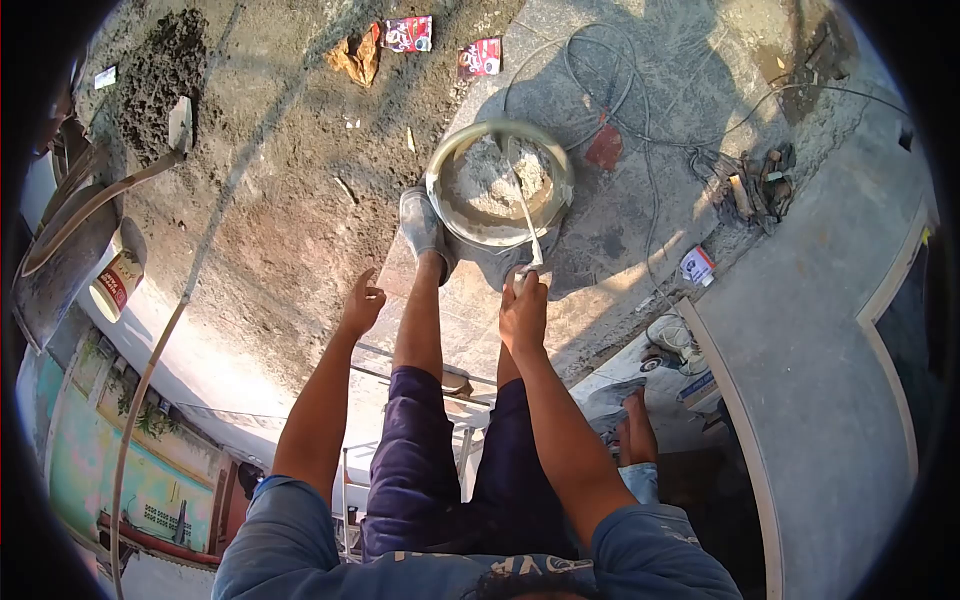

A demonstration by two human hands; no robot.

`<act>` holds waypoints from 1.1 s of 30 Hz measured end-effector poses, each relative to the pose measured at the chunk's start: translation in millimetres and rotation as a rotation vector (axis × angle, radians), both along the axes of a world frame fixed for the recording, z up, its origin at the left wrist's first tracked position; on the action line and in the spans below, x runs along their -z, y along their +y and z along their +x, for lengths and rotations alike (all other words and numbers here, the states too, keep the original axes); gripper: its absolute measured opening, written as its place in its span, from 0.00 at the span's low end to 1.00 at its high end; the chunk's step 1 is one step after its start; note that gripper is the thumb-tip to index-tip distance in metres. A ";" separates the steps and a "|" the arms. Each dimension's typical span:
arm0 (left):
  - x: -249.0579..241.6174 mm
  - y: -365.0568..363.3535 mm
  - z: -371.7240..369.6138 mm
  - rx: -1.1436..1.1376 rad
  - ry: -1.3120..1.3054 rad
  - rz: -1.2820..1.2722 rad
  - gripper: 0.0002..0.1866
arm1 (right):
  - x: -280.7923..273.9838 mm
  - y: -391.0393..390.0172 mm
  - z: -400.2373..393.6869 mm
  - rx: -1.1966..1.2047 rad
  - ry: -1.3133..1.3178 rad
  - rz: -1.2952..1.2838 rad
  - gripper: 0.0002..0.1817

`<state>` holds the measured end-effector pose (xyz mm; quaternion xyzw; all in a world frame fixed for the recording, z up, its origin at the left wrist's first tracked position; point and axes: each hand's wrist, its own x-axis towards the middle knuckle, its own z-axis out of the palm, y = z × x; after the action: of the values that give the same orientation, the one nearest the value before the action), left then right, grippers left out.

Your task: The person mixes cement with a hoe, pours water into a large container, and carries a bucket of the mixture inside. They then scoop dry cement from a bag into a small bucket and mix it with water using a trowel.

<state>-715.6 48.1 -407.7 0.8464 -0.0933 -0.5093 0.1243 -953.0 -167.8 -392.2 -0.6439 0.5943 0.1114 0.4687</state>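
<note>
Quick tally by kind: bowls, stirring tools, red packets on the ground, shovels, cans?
Metal bowl of grey mix: 1
Stirring tool, gripped by the right hand: 1
Red packets: 2
Shovel by the dirt pile: 1
Can: 1
Total: 6
The left hand holds nothing.

Litter and tools on a rough concrete floor.
Two red packets (pixel 407 34) (pixel 480 57) lie beside a crumpled brown scrap (pixel 355 57). A shovel (pixel 110 190) rests by a dirt pile (pixel 165 65), with a red-labelled can (pixel 118 280) below it. Grey cable (pixel 610 80) loops toward a tool heap (pixel 750 185); a small white pack (pixel 698 265) lies near it.
</note>
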 end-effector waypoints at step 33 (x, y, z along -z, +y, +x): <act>98.1 -170.0 -15.0 0.184 -0.320 -0.081 0.35 | 71.7 -190.5 -39.2 -0.947 -0.007 -0.561 0.12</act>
<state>-730.7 -121.8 -505.8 0.8988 -0.2095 -0.3733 0.0949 -992.2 -358.4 -463.9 -0.9415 0.2452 0.1455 0.1797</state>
